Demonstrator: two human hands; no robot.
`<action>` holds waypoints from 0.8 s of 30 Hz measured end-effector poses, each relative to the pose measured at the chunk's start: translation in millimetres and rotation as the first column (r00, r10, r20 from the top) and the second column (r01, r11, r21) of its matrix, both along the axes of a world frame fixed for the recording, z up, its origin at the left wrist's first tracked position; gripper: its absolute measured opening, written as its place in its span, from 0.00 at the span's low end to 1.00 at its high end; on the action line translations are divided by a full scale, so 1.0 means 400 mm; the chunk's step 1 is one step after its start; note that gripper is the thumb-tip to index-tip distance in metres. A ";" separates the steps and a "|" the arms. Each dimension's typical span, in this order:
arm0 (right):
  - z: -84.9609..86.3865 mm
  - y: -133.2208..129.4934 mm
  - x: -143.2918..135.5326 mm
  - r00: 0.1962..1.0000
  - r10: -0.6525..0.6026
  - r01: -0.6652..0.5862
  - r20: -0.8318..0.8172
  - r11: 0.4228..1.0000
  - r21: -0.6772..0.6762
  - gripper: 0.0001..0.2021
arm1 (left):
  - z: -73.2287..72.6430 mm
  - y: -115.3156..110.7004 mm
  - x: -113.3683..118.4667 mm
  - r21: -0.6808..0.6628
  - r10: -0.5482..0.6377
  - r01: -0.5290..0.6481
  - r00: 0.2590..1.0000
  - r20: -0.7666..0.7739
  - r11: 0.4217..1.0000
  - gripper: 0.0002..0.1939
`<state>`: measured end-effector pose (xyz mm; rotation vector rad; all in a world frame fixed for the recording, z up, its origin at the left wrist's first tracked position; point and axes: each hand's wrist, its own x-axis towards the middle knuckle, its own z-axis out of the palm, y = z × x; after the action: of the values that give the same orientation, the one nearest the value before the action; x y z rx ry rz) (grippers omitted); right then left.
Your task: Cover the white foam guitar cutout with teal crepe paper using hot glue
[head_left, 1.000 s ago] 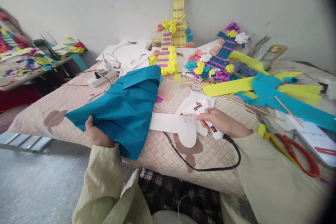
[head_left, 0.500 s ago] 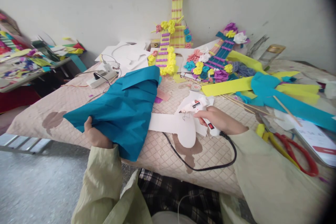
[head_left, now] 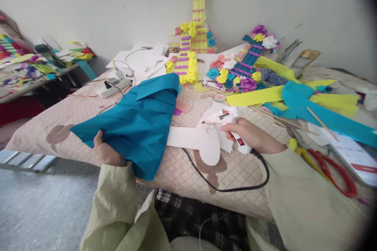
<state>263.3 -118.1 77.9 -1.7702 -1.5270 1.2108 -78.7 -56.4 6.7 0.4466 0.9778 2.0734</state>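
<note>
My left hand point(head_left: 108, 151) grips the lower left edge of a large piece of blue crepe paper point(head_left: 138, 121), thumb on top and the other fingers hidden beneath. The blue paper is creased, with a folded strip along its top, and covers one end of a white card cutout point(head_left: 210, 150) with a rounded end. My right hand point(head_left: 250, 133) is closed around a white hot glue gun point(head_left: 242, 145) with a red switch. Its dark nozzle points left, over or just above the upper part of the cutout's rounded end. A black cord runs from its handle across the table.
Red-handled scissors point(head_left: 335, 168) and a phone point(head_left: 361, 157) lie at the right, near blue and yellow paper strips point(head_left: 256, 96). Flower-trimmed woven pieces point(head_left: 246, 62) stand at the back. A white power strip point(head_left: 113, 89) sits at the left of the patterned tablecloth point(head_left: 79, 123).
My right hand and the glue gun have shifted slightly to the right, the cord moving with them. My left hand and the blue crepe paper have barely moved.
</note>
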 end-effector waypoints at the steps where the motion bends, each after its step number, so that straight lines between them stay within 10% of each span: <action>1: -0.001 -0.001 -0.001 1.000 0.004 -0.004 0.002 1.000 -0.001 0.17 | 0.001 0.000 0.000 -0.004 0.000 0.000 1.000 0.003 1.000 0.16; 24: -0.011 0.007 -0.007 0.997 0.040 -0.039 0.071 0.999 -0.018 0.17 | 0.022 -0.012 0.015 -0.021 -0.019 0.020 0.999 0.047 1.000 0.17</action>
<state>260.5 -115.3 73.5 -1.8202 -1.6031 1.1944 -72.6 -61.1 15.5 0.3940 0.9636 2.0449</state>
